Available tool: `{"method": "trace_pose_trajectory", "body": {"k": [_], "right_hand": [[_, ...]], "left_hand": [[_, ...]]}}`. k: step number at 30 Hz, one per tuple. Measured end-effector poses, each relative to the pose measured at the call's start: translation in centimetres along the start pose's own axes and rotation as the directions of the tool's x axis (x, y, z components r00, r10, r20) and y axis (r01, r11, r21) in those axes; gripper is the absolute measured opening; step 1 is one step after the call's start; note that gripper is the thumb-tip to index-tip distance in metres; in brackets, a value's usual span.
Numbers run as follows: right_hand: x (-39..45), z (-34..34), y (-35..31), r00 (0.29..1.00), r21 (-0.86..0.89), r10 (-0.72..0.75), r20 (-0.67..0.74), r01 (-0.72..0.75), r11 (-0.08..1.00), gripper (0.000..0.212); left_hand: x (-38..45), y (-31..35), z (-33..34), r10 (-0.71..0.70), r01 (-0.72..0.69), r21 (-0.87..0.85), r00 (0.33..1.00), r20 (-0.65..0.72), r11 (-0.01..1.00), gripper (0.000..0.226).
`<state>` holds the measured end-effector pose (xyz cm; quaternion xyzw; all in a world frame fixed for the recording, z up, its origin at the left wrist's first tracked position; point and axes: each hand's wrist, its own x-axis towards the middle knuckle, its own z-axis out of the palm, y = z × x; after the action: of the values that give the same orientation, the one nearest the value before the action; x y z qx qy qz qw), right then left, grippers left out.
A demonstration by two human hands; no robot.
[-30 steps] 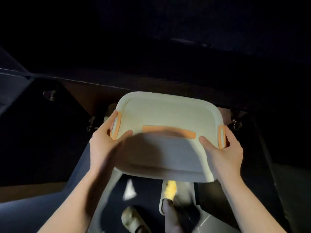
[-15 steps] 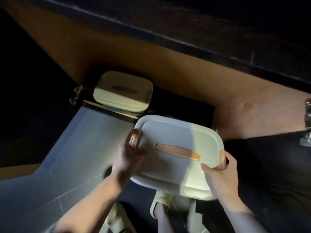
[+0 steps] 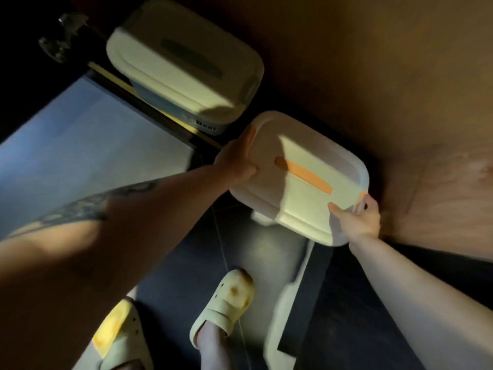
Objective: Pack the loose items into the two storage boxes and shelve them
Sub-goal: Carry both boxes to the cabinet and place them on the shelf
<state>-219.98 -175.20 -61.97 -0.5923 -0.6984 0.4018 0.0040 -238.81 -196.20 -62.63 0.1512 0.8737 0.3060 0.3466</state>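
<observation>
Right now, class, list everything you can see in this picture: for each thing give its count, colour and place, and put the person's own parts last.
Box with orange handle: one, cream lid with orange strip and side clips, centre right, held at both ends in front of the brown panel.
Box with dark handle: one, cream lid with a dark strip, upper left, set down inside the dim opening.
Wooden panel: one, brown, upper right.
Floor: grey-blue on the left, dark below.
Slippers: two, pale yellow-green, bottom centre, on the feet.
Left hand: one, grips the orange-handled box's left end.
Right hand: one, grips its right end at the clip.
</observation>
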Motion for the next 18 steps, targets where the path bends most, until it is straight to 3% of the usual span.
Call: {"method": "trace_pose_trajectory", "body": {"k": [6,8,10,11,13,15,18], "right_hand": [[3.8,2.3,-1.0,0.998,0.062,-0.027,-0.048,0.030,0.998,0.081],[3.6,2.6,-2.2,0.995,-0.204,-0.090,-0.048,0.078,0.976,0.071],[1.7,3.6,-3.2,0.941,-0.447,-0.335,0.052,0.322,0.835,0.056],[0.2,4.3,-3.2,0.879,-0.459,-0.440,0.182,0.472,0.752,0.055],[-2.5,5.5,-2.7,0.766,-0.488,-0.475,0.433,0.642,0.591,0.059],[-3.2,5.9,-2.3,0.754,-0.581,-0.400,0.522,0.657,0.481,0.062],[-2.1,6.5,-4.1,0.802,-0.637,-0.311,0.509,0.595,0.491,0.062]], "left_hand": [[3.6,-1.1,1.4,0.173,-0.174,-0.006,0.981,-0.085,0.985,0.082],[3.5,-0.5,2.1,0.145,-0.123,0.113,0.968,-0.204,0.986,0.075],[2.1,0.3,3.0,0.255,-0.162,0.321,0.928,-0.272,0.933,0.065],[1.2,0.3,3.8,0.363,-0.257,0.393,0.904,-0.225,0.883,0.059],[-0.6,-0.6,4.8,0.482,-0.405,0.464,0.874,-0.056,0.788,0.055],[-1.1,-1.7,4.9,0.466,-0.413,0.519,0.884,0.031,0.749,0.055],[0.7,-1.2,3.8,0.441,-0.396,0.564,0.895,0.062,0.725,0.055]]}}
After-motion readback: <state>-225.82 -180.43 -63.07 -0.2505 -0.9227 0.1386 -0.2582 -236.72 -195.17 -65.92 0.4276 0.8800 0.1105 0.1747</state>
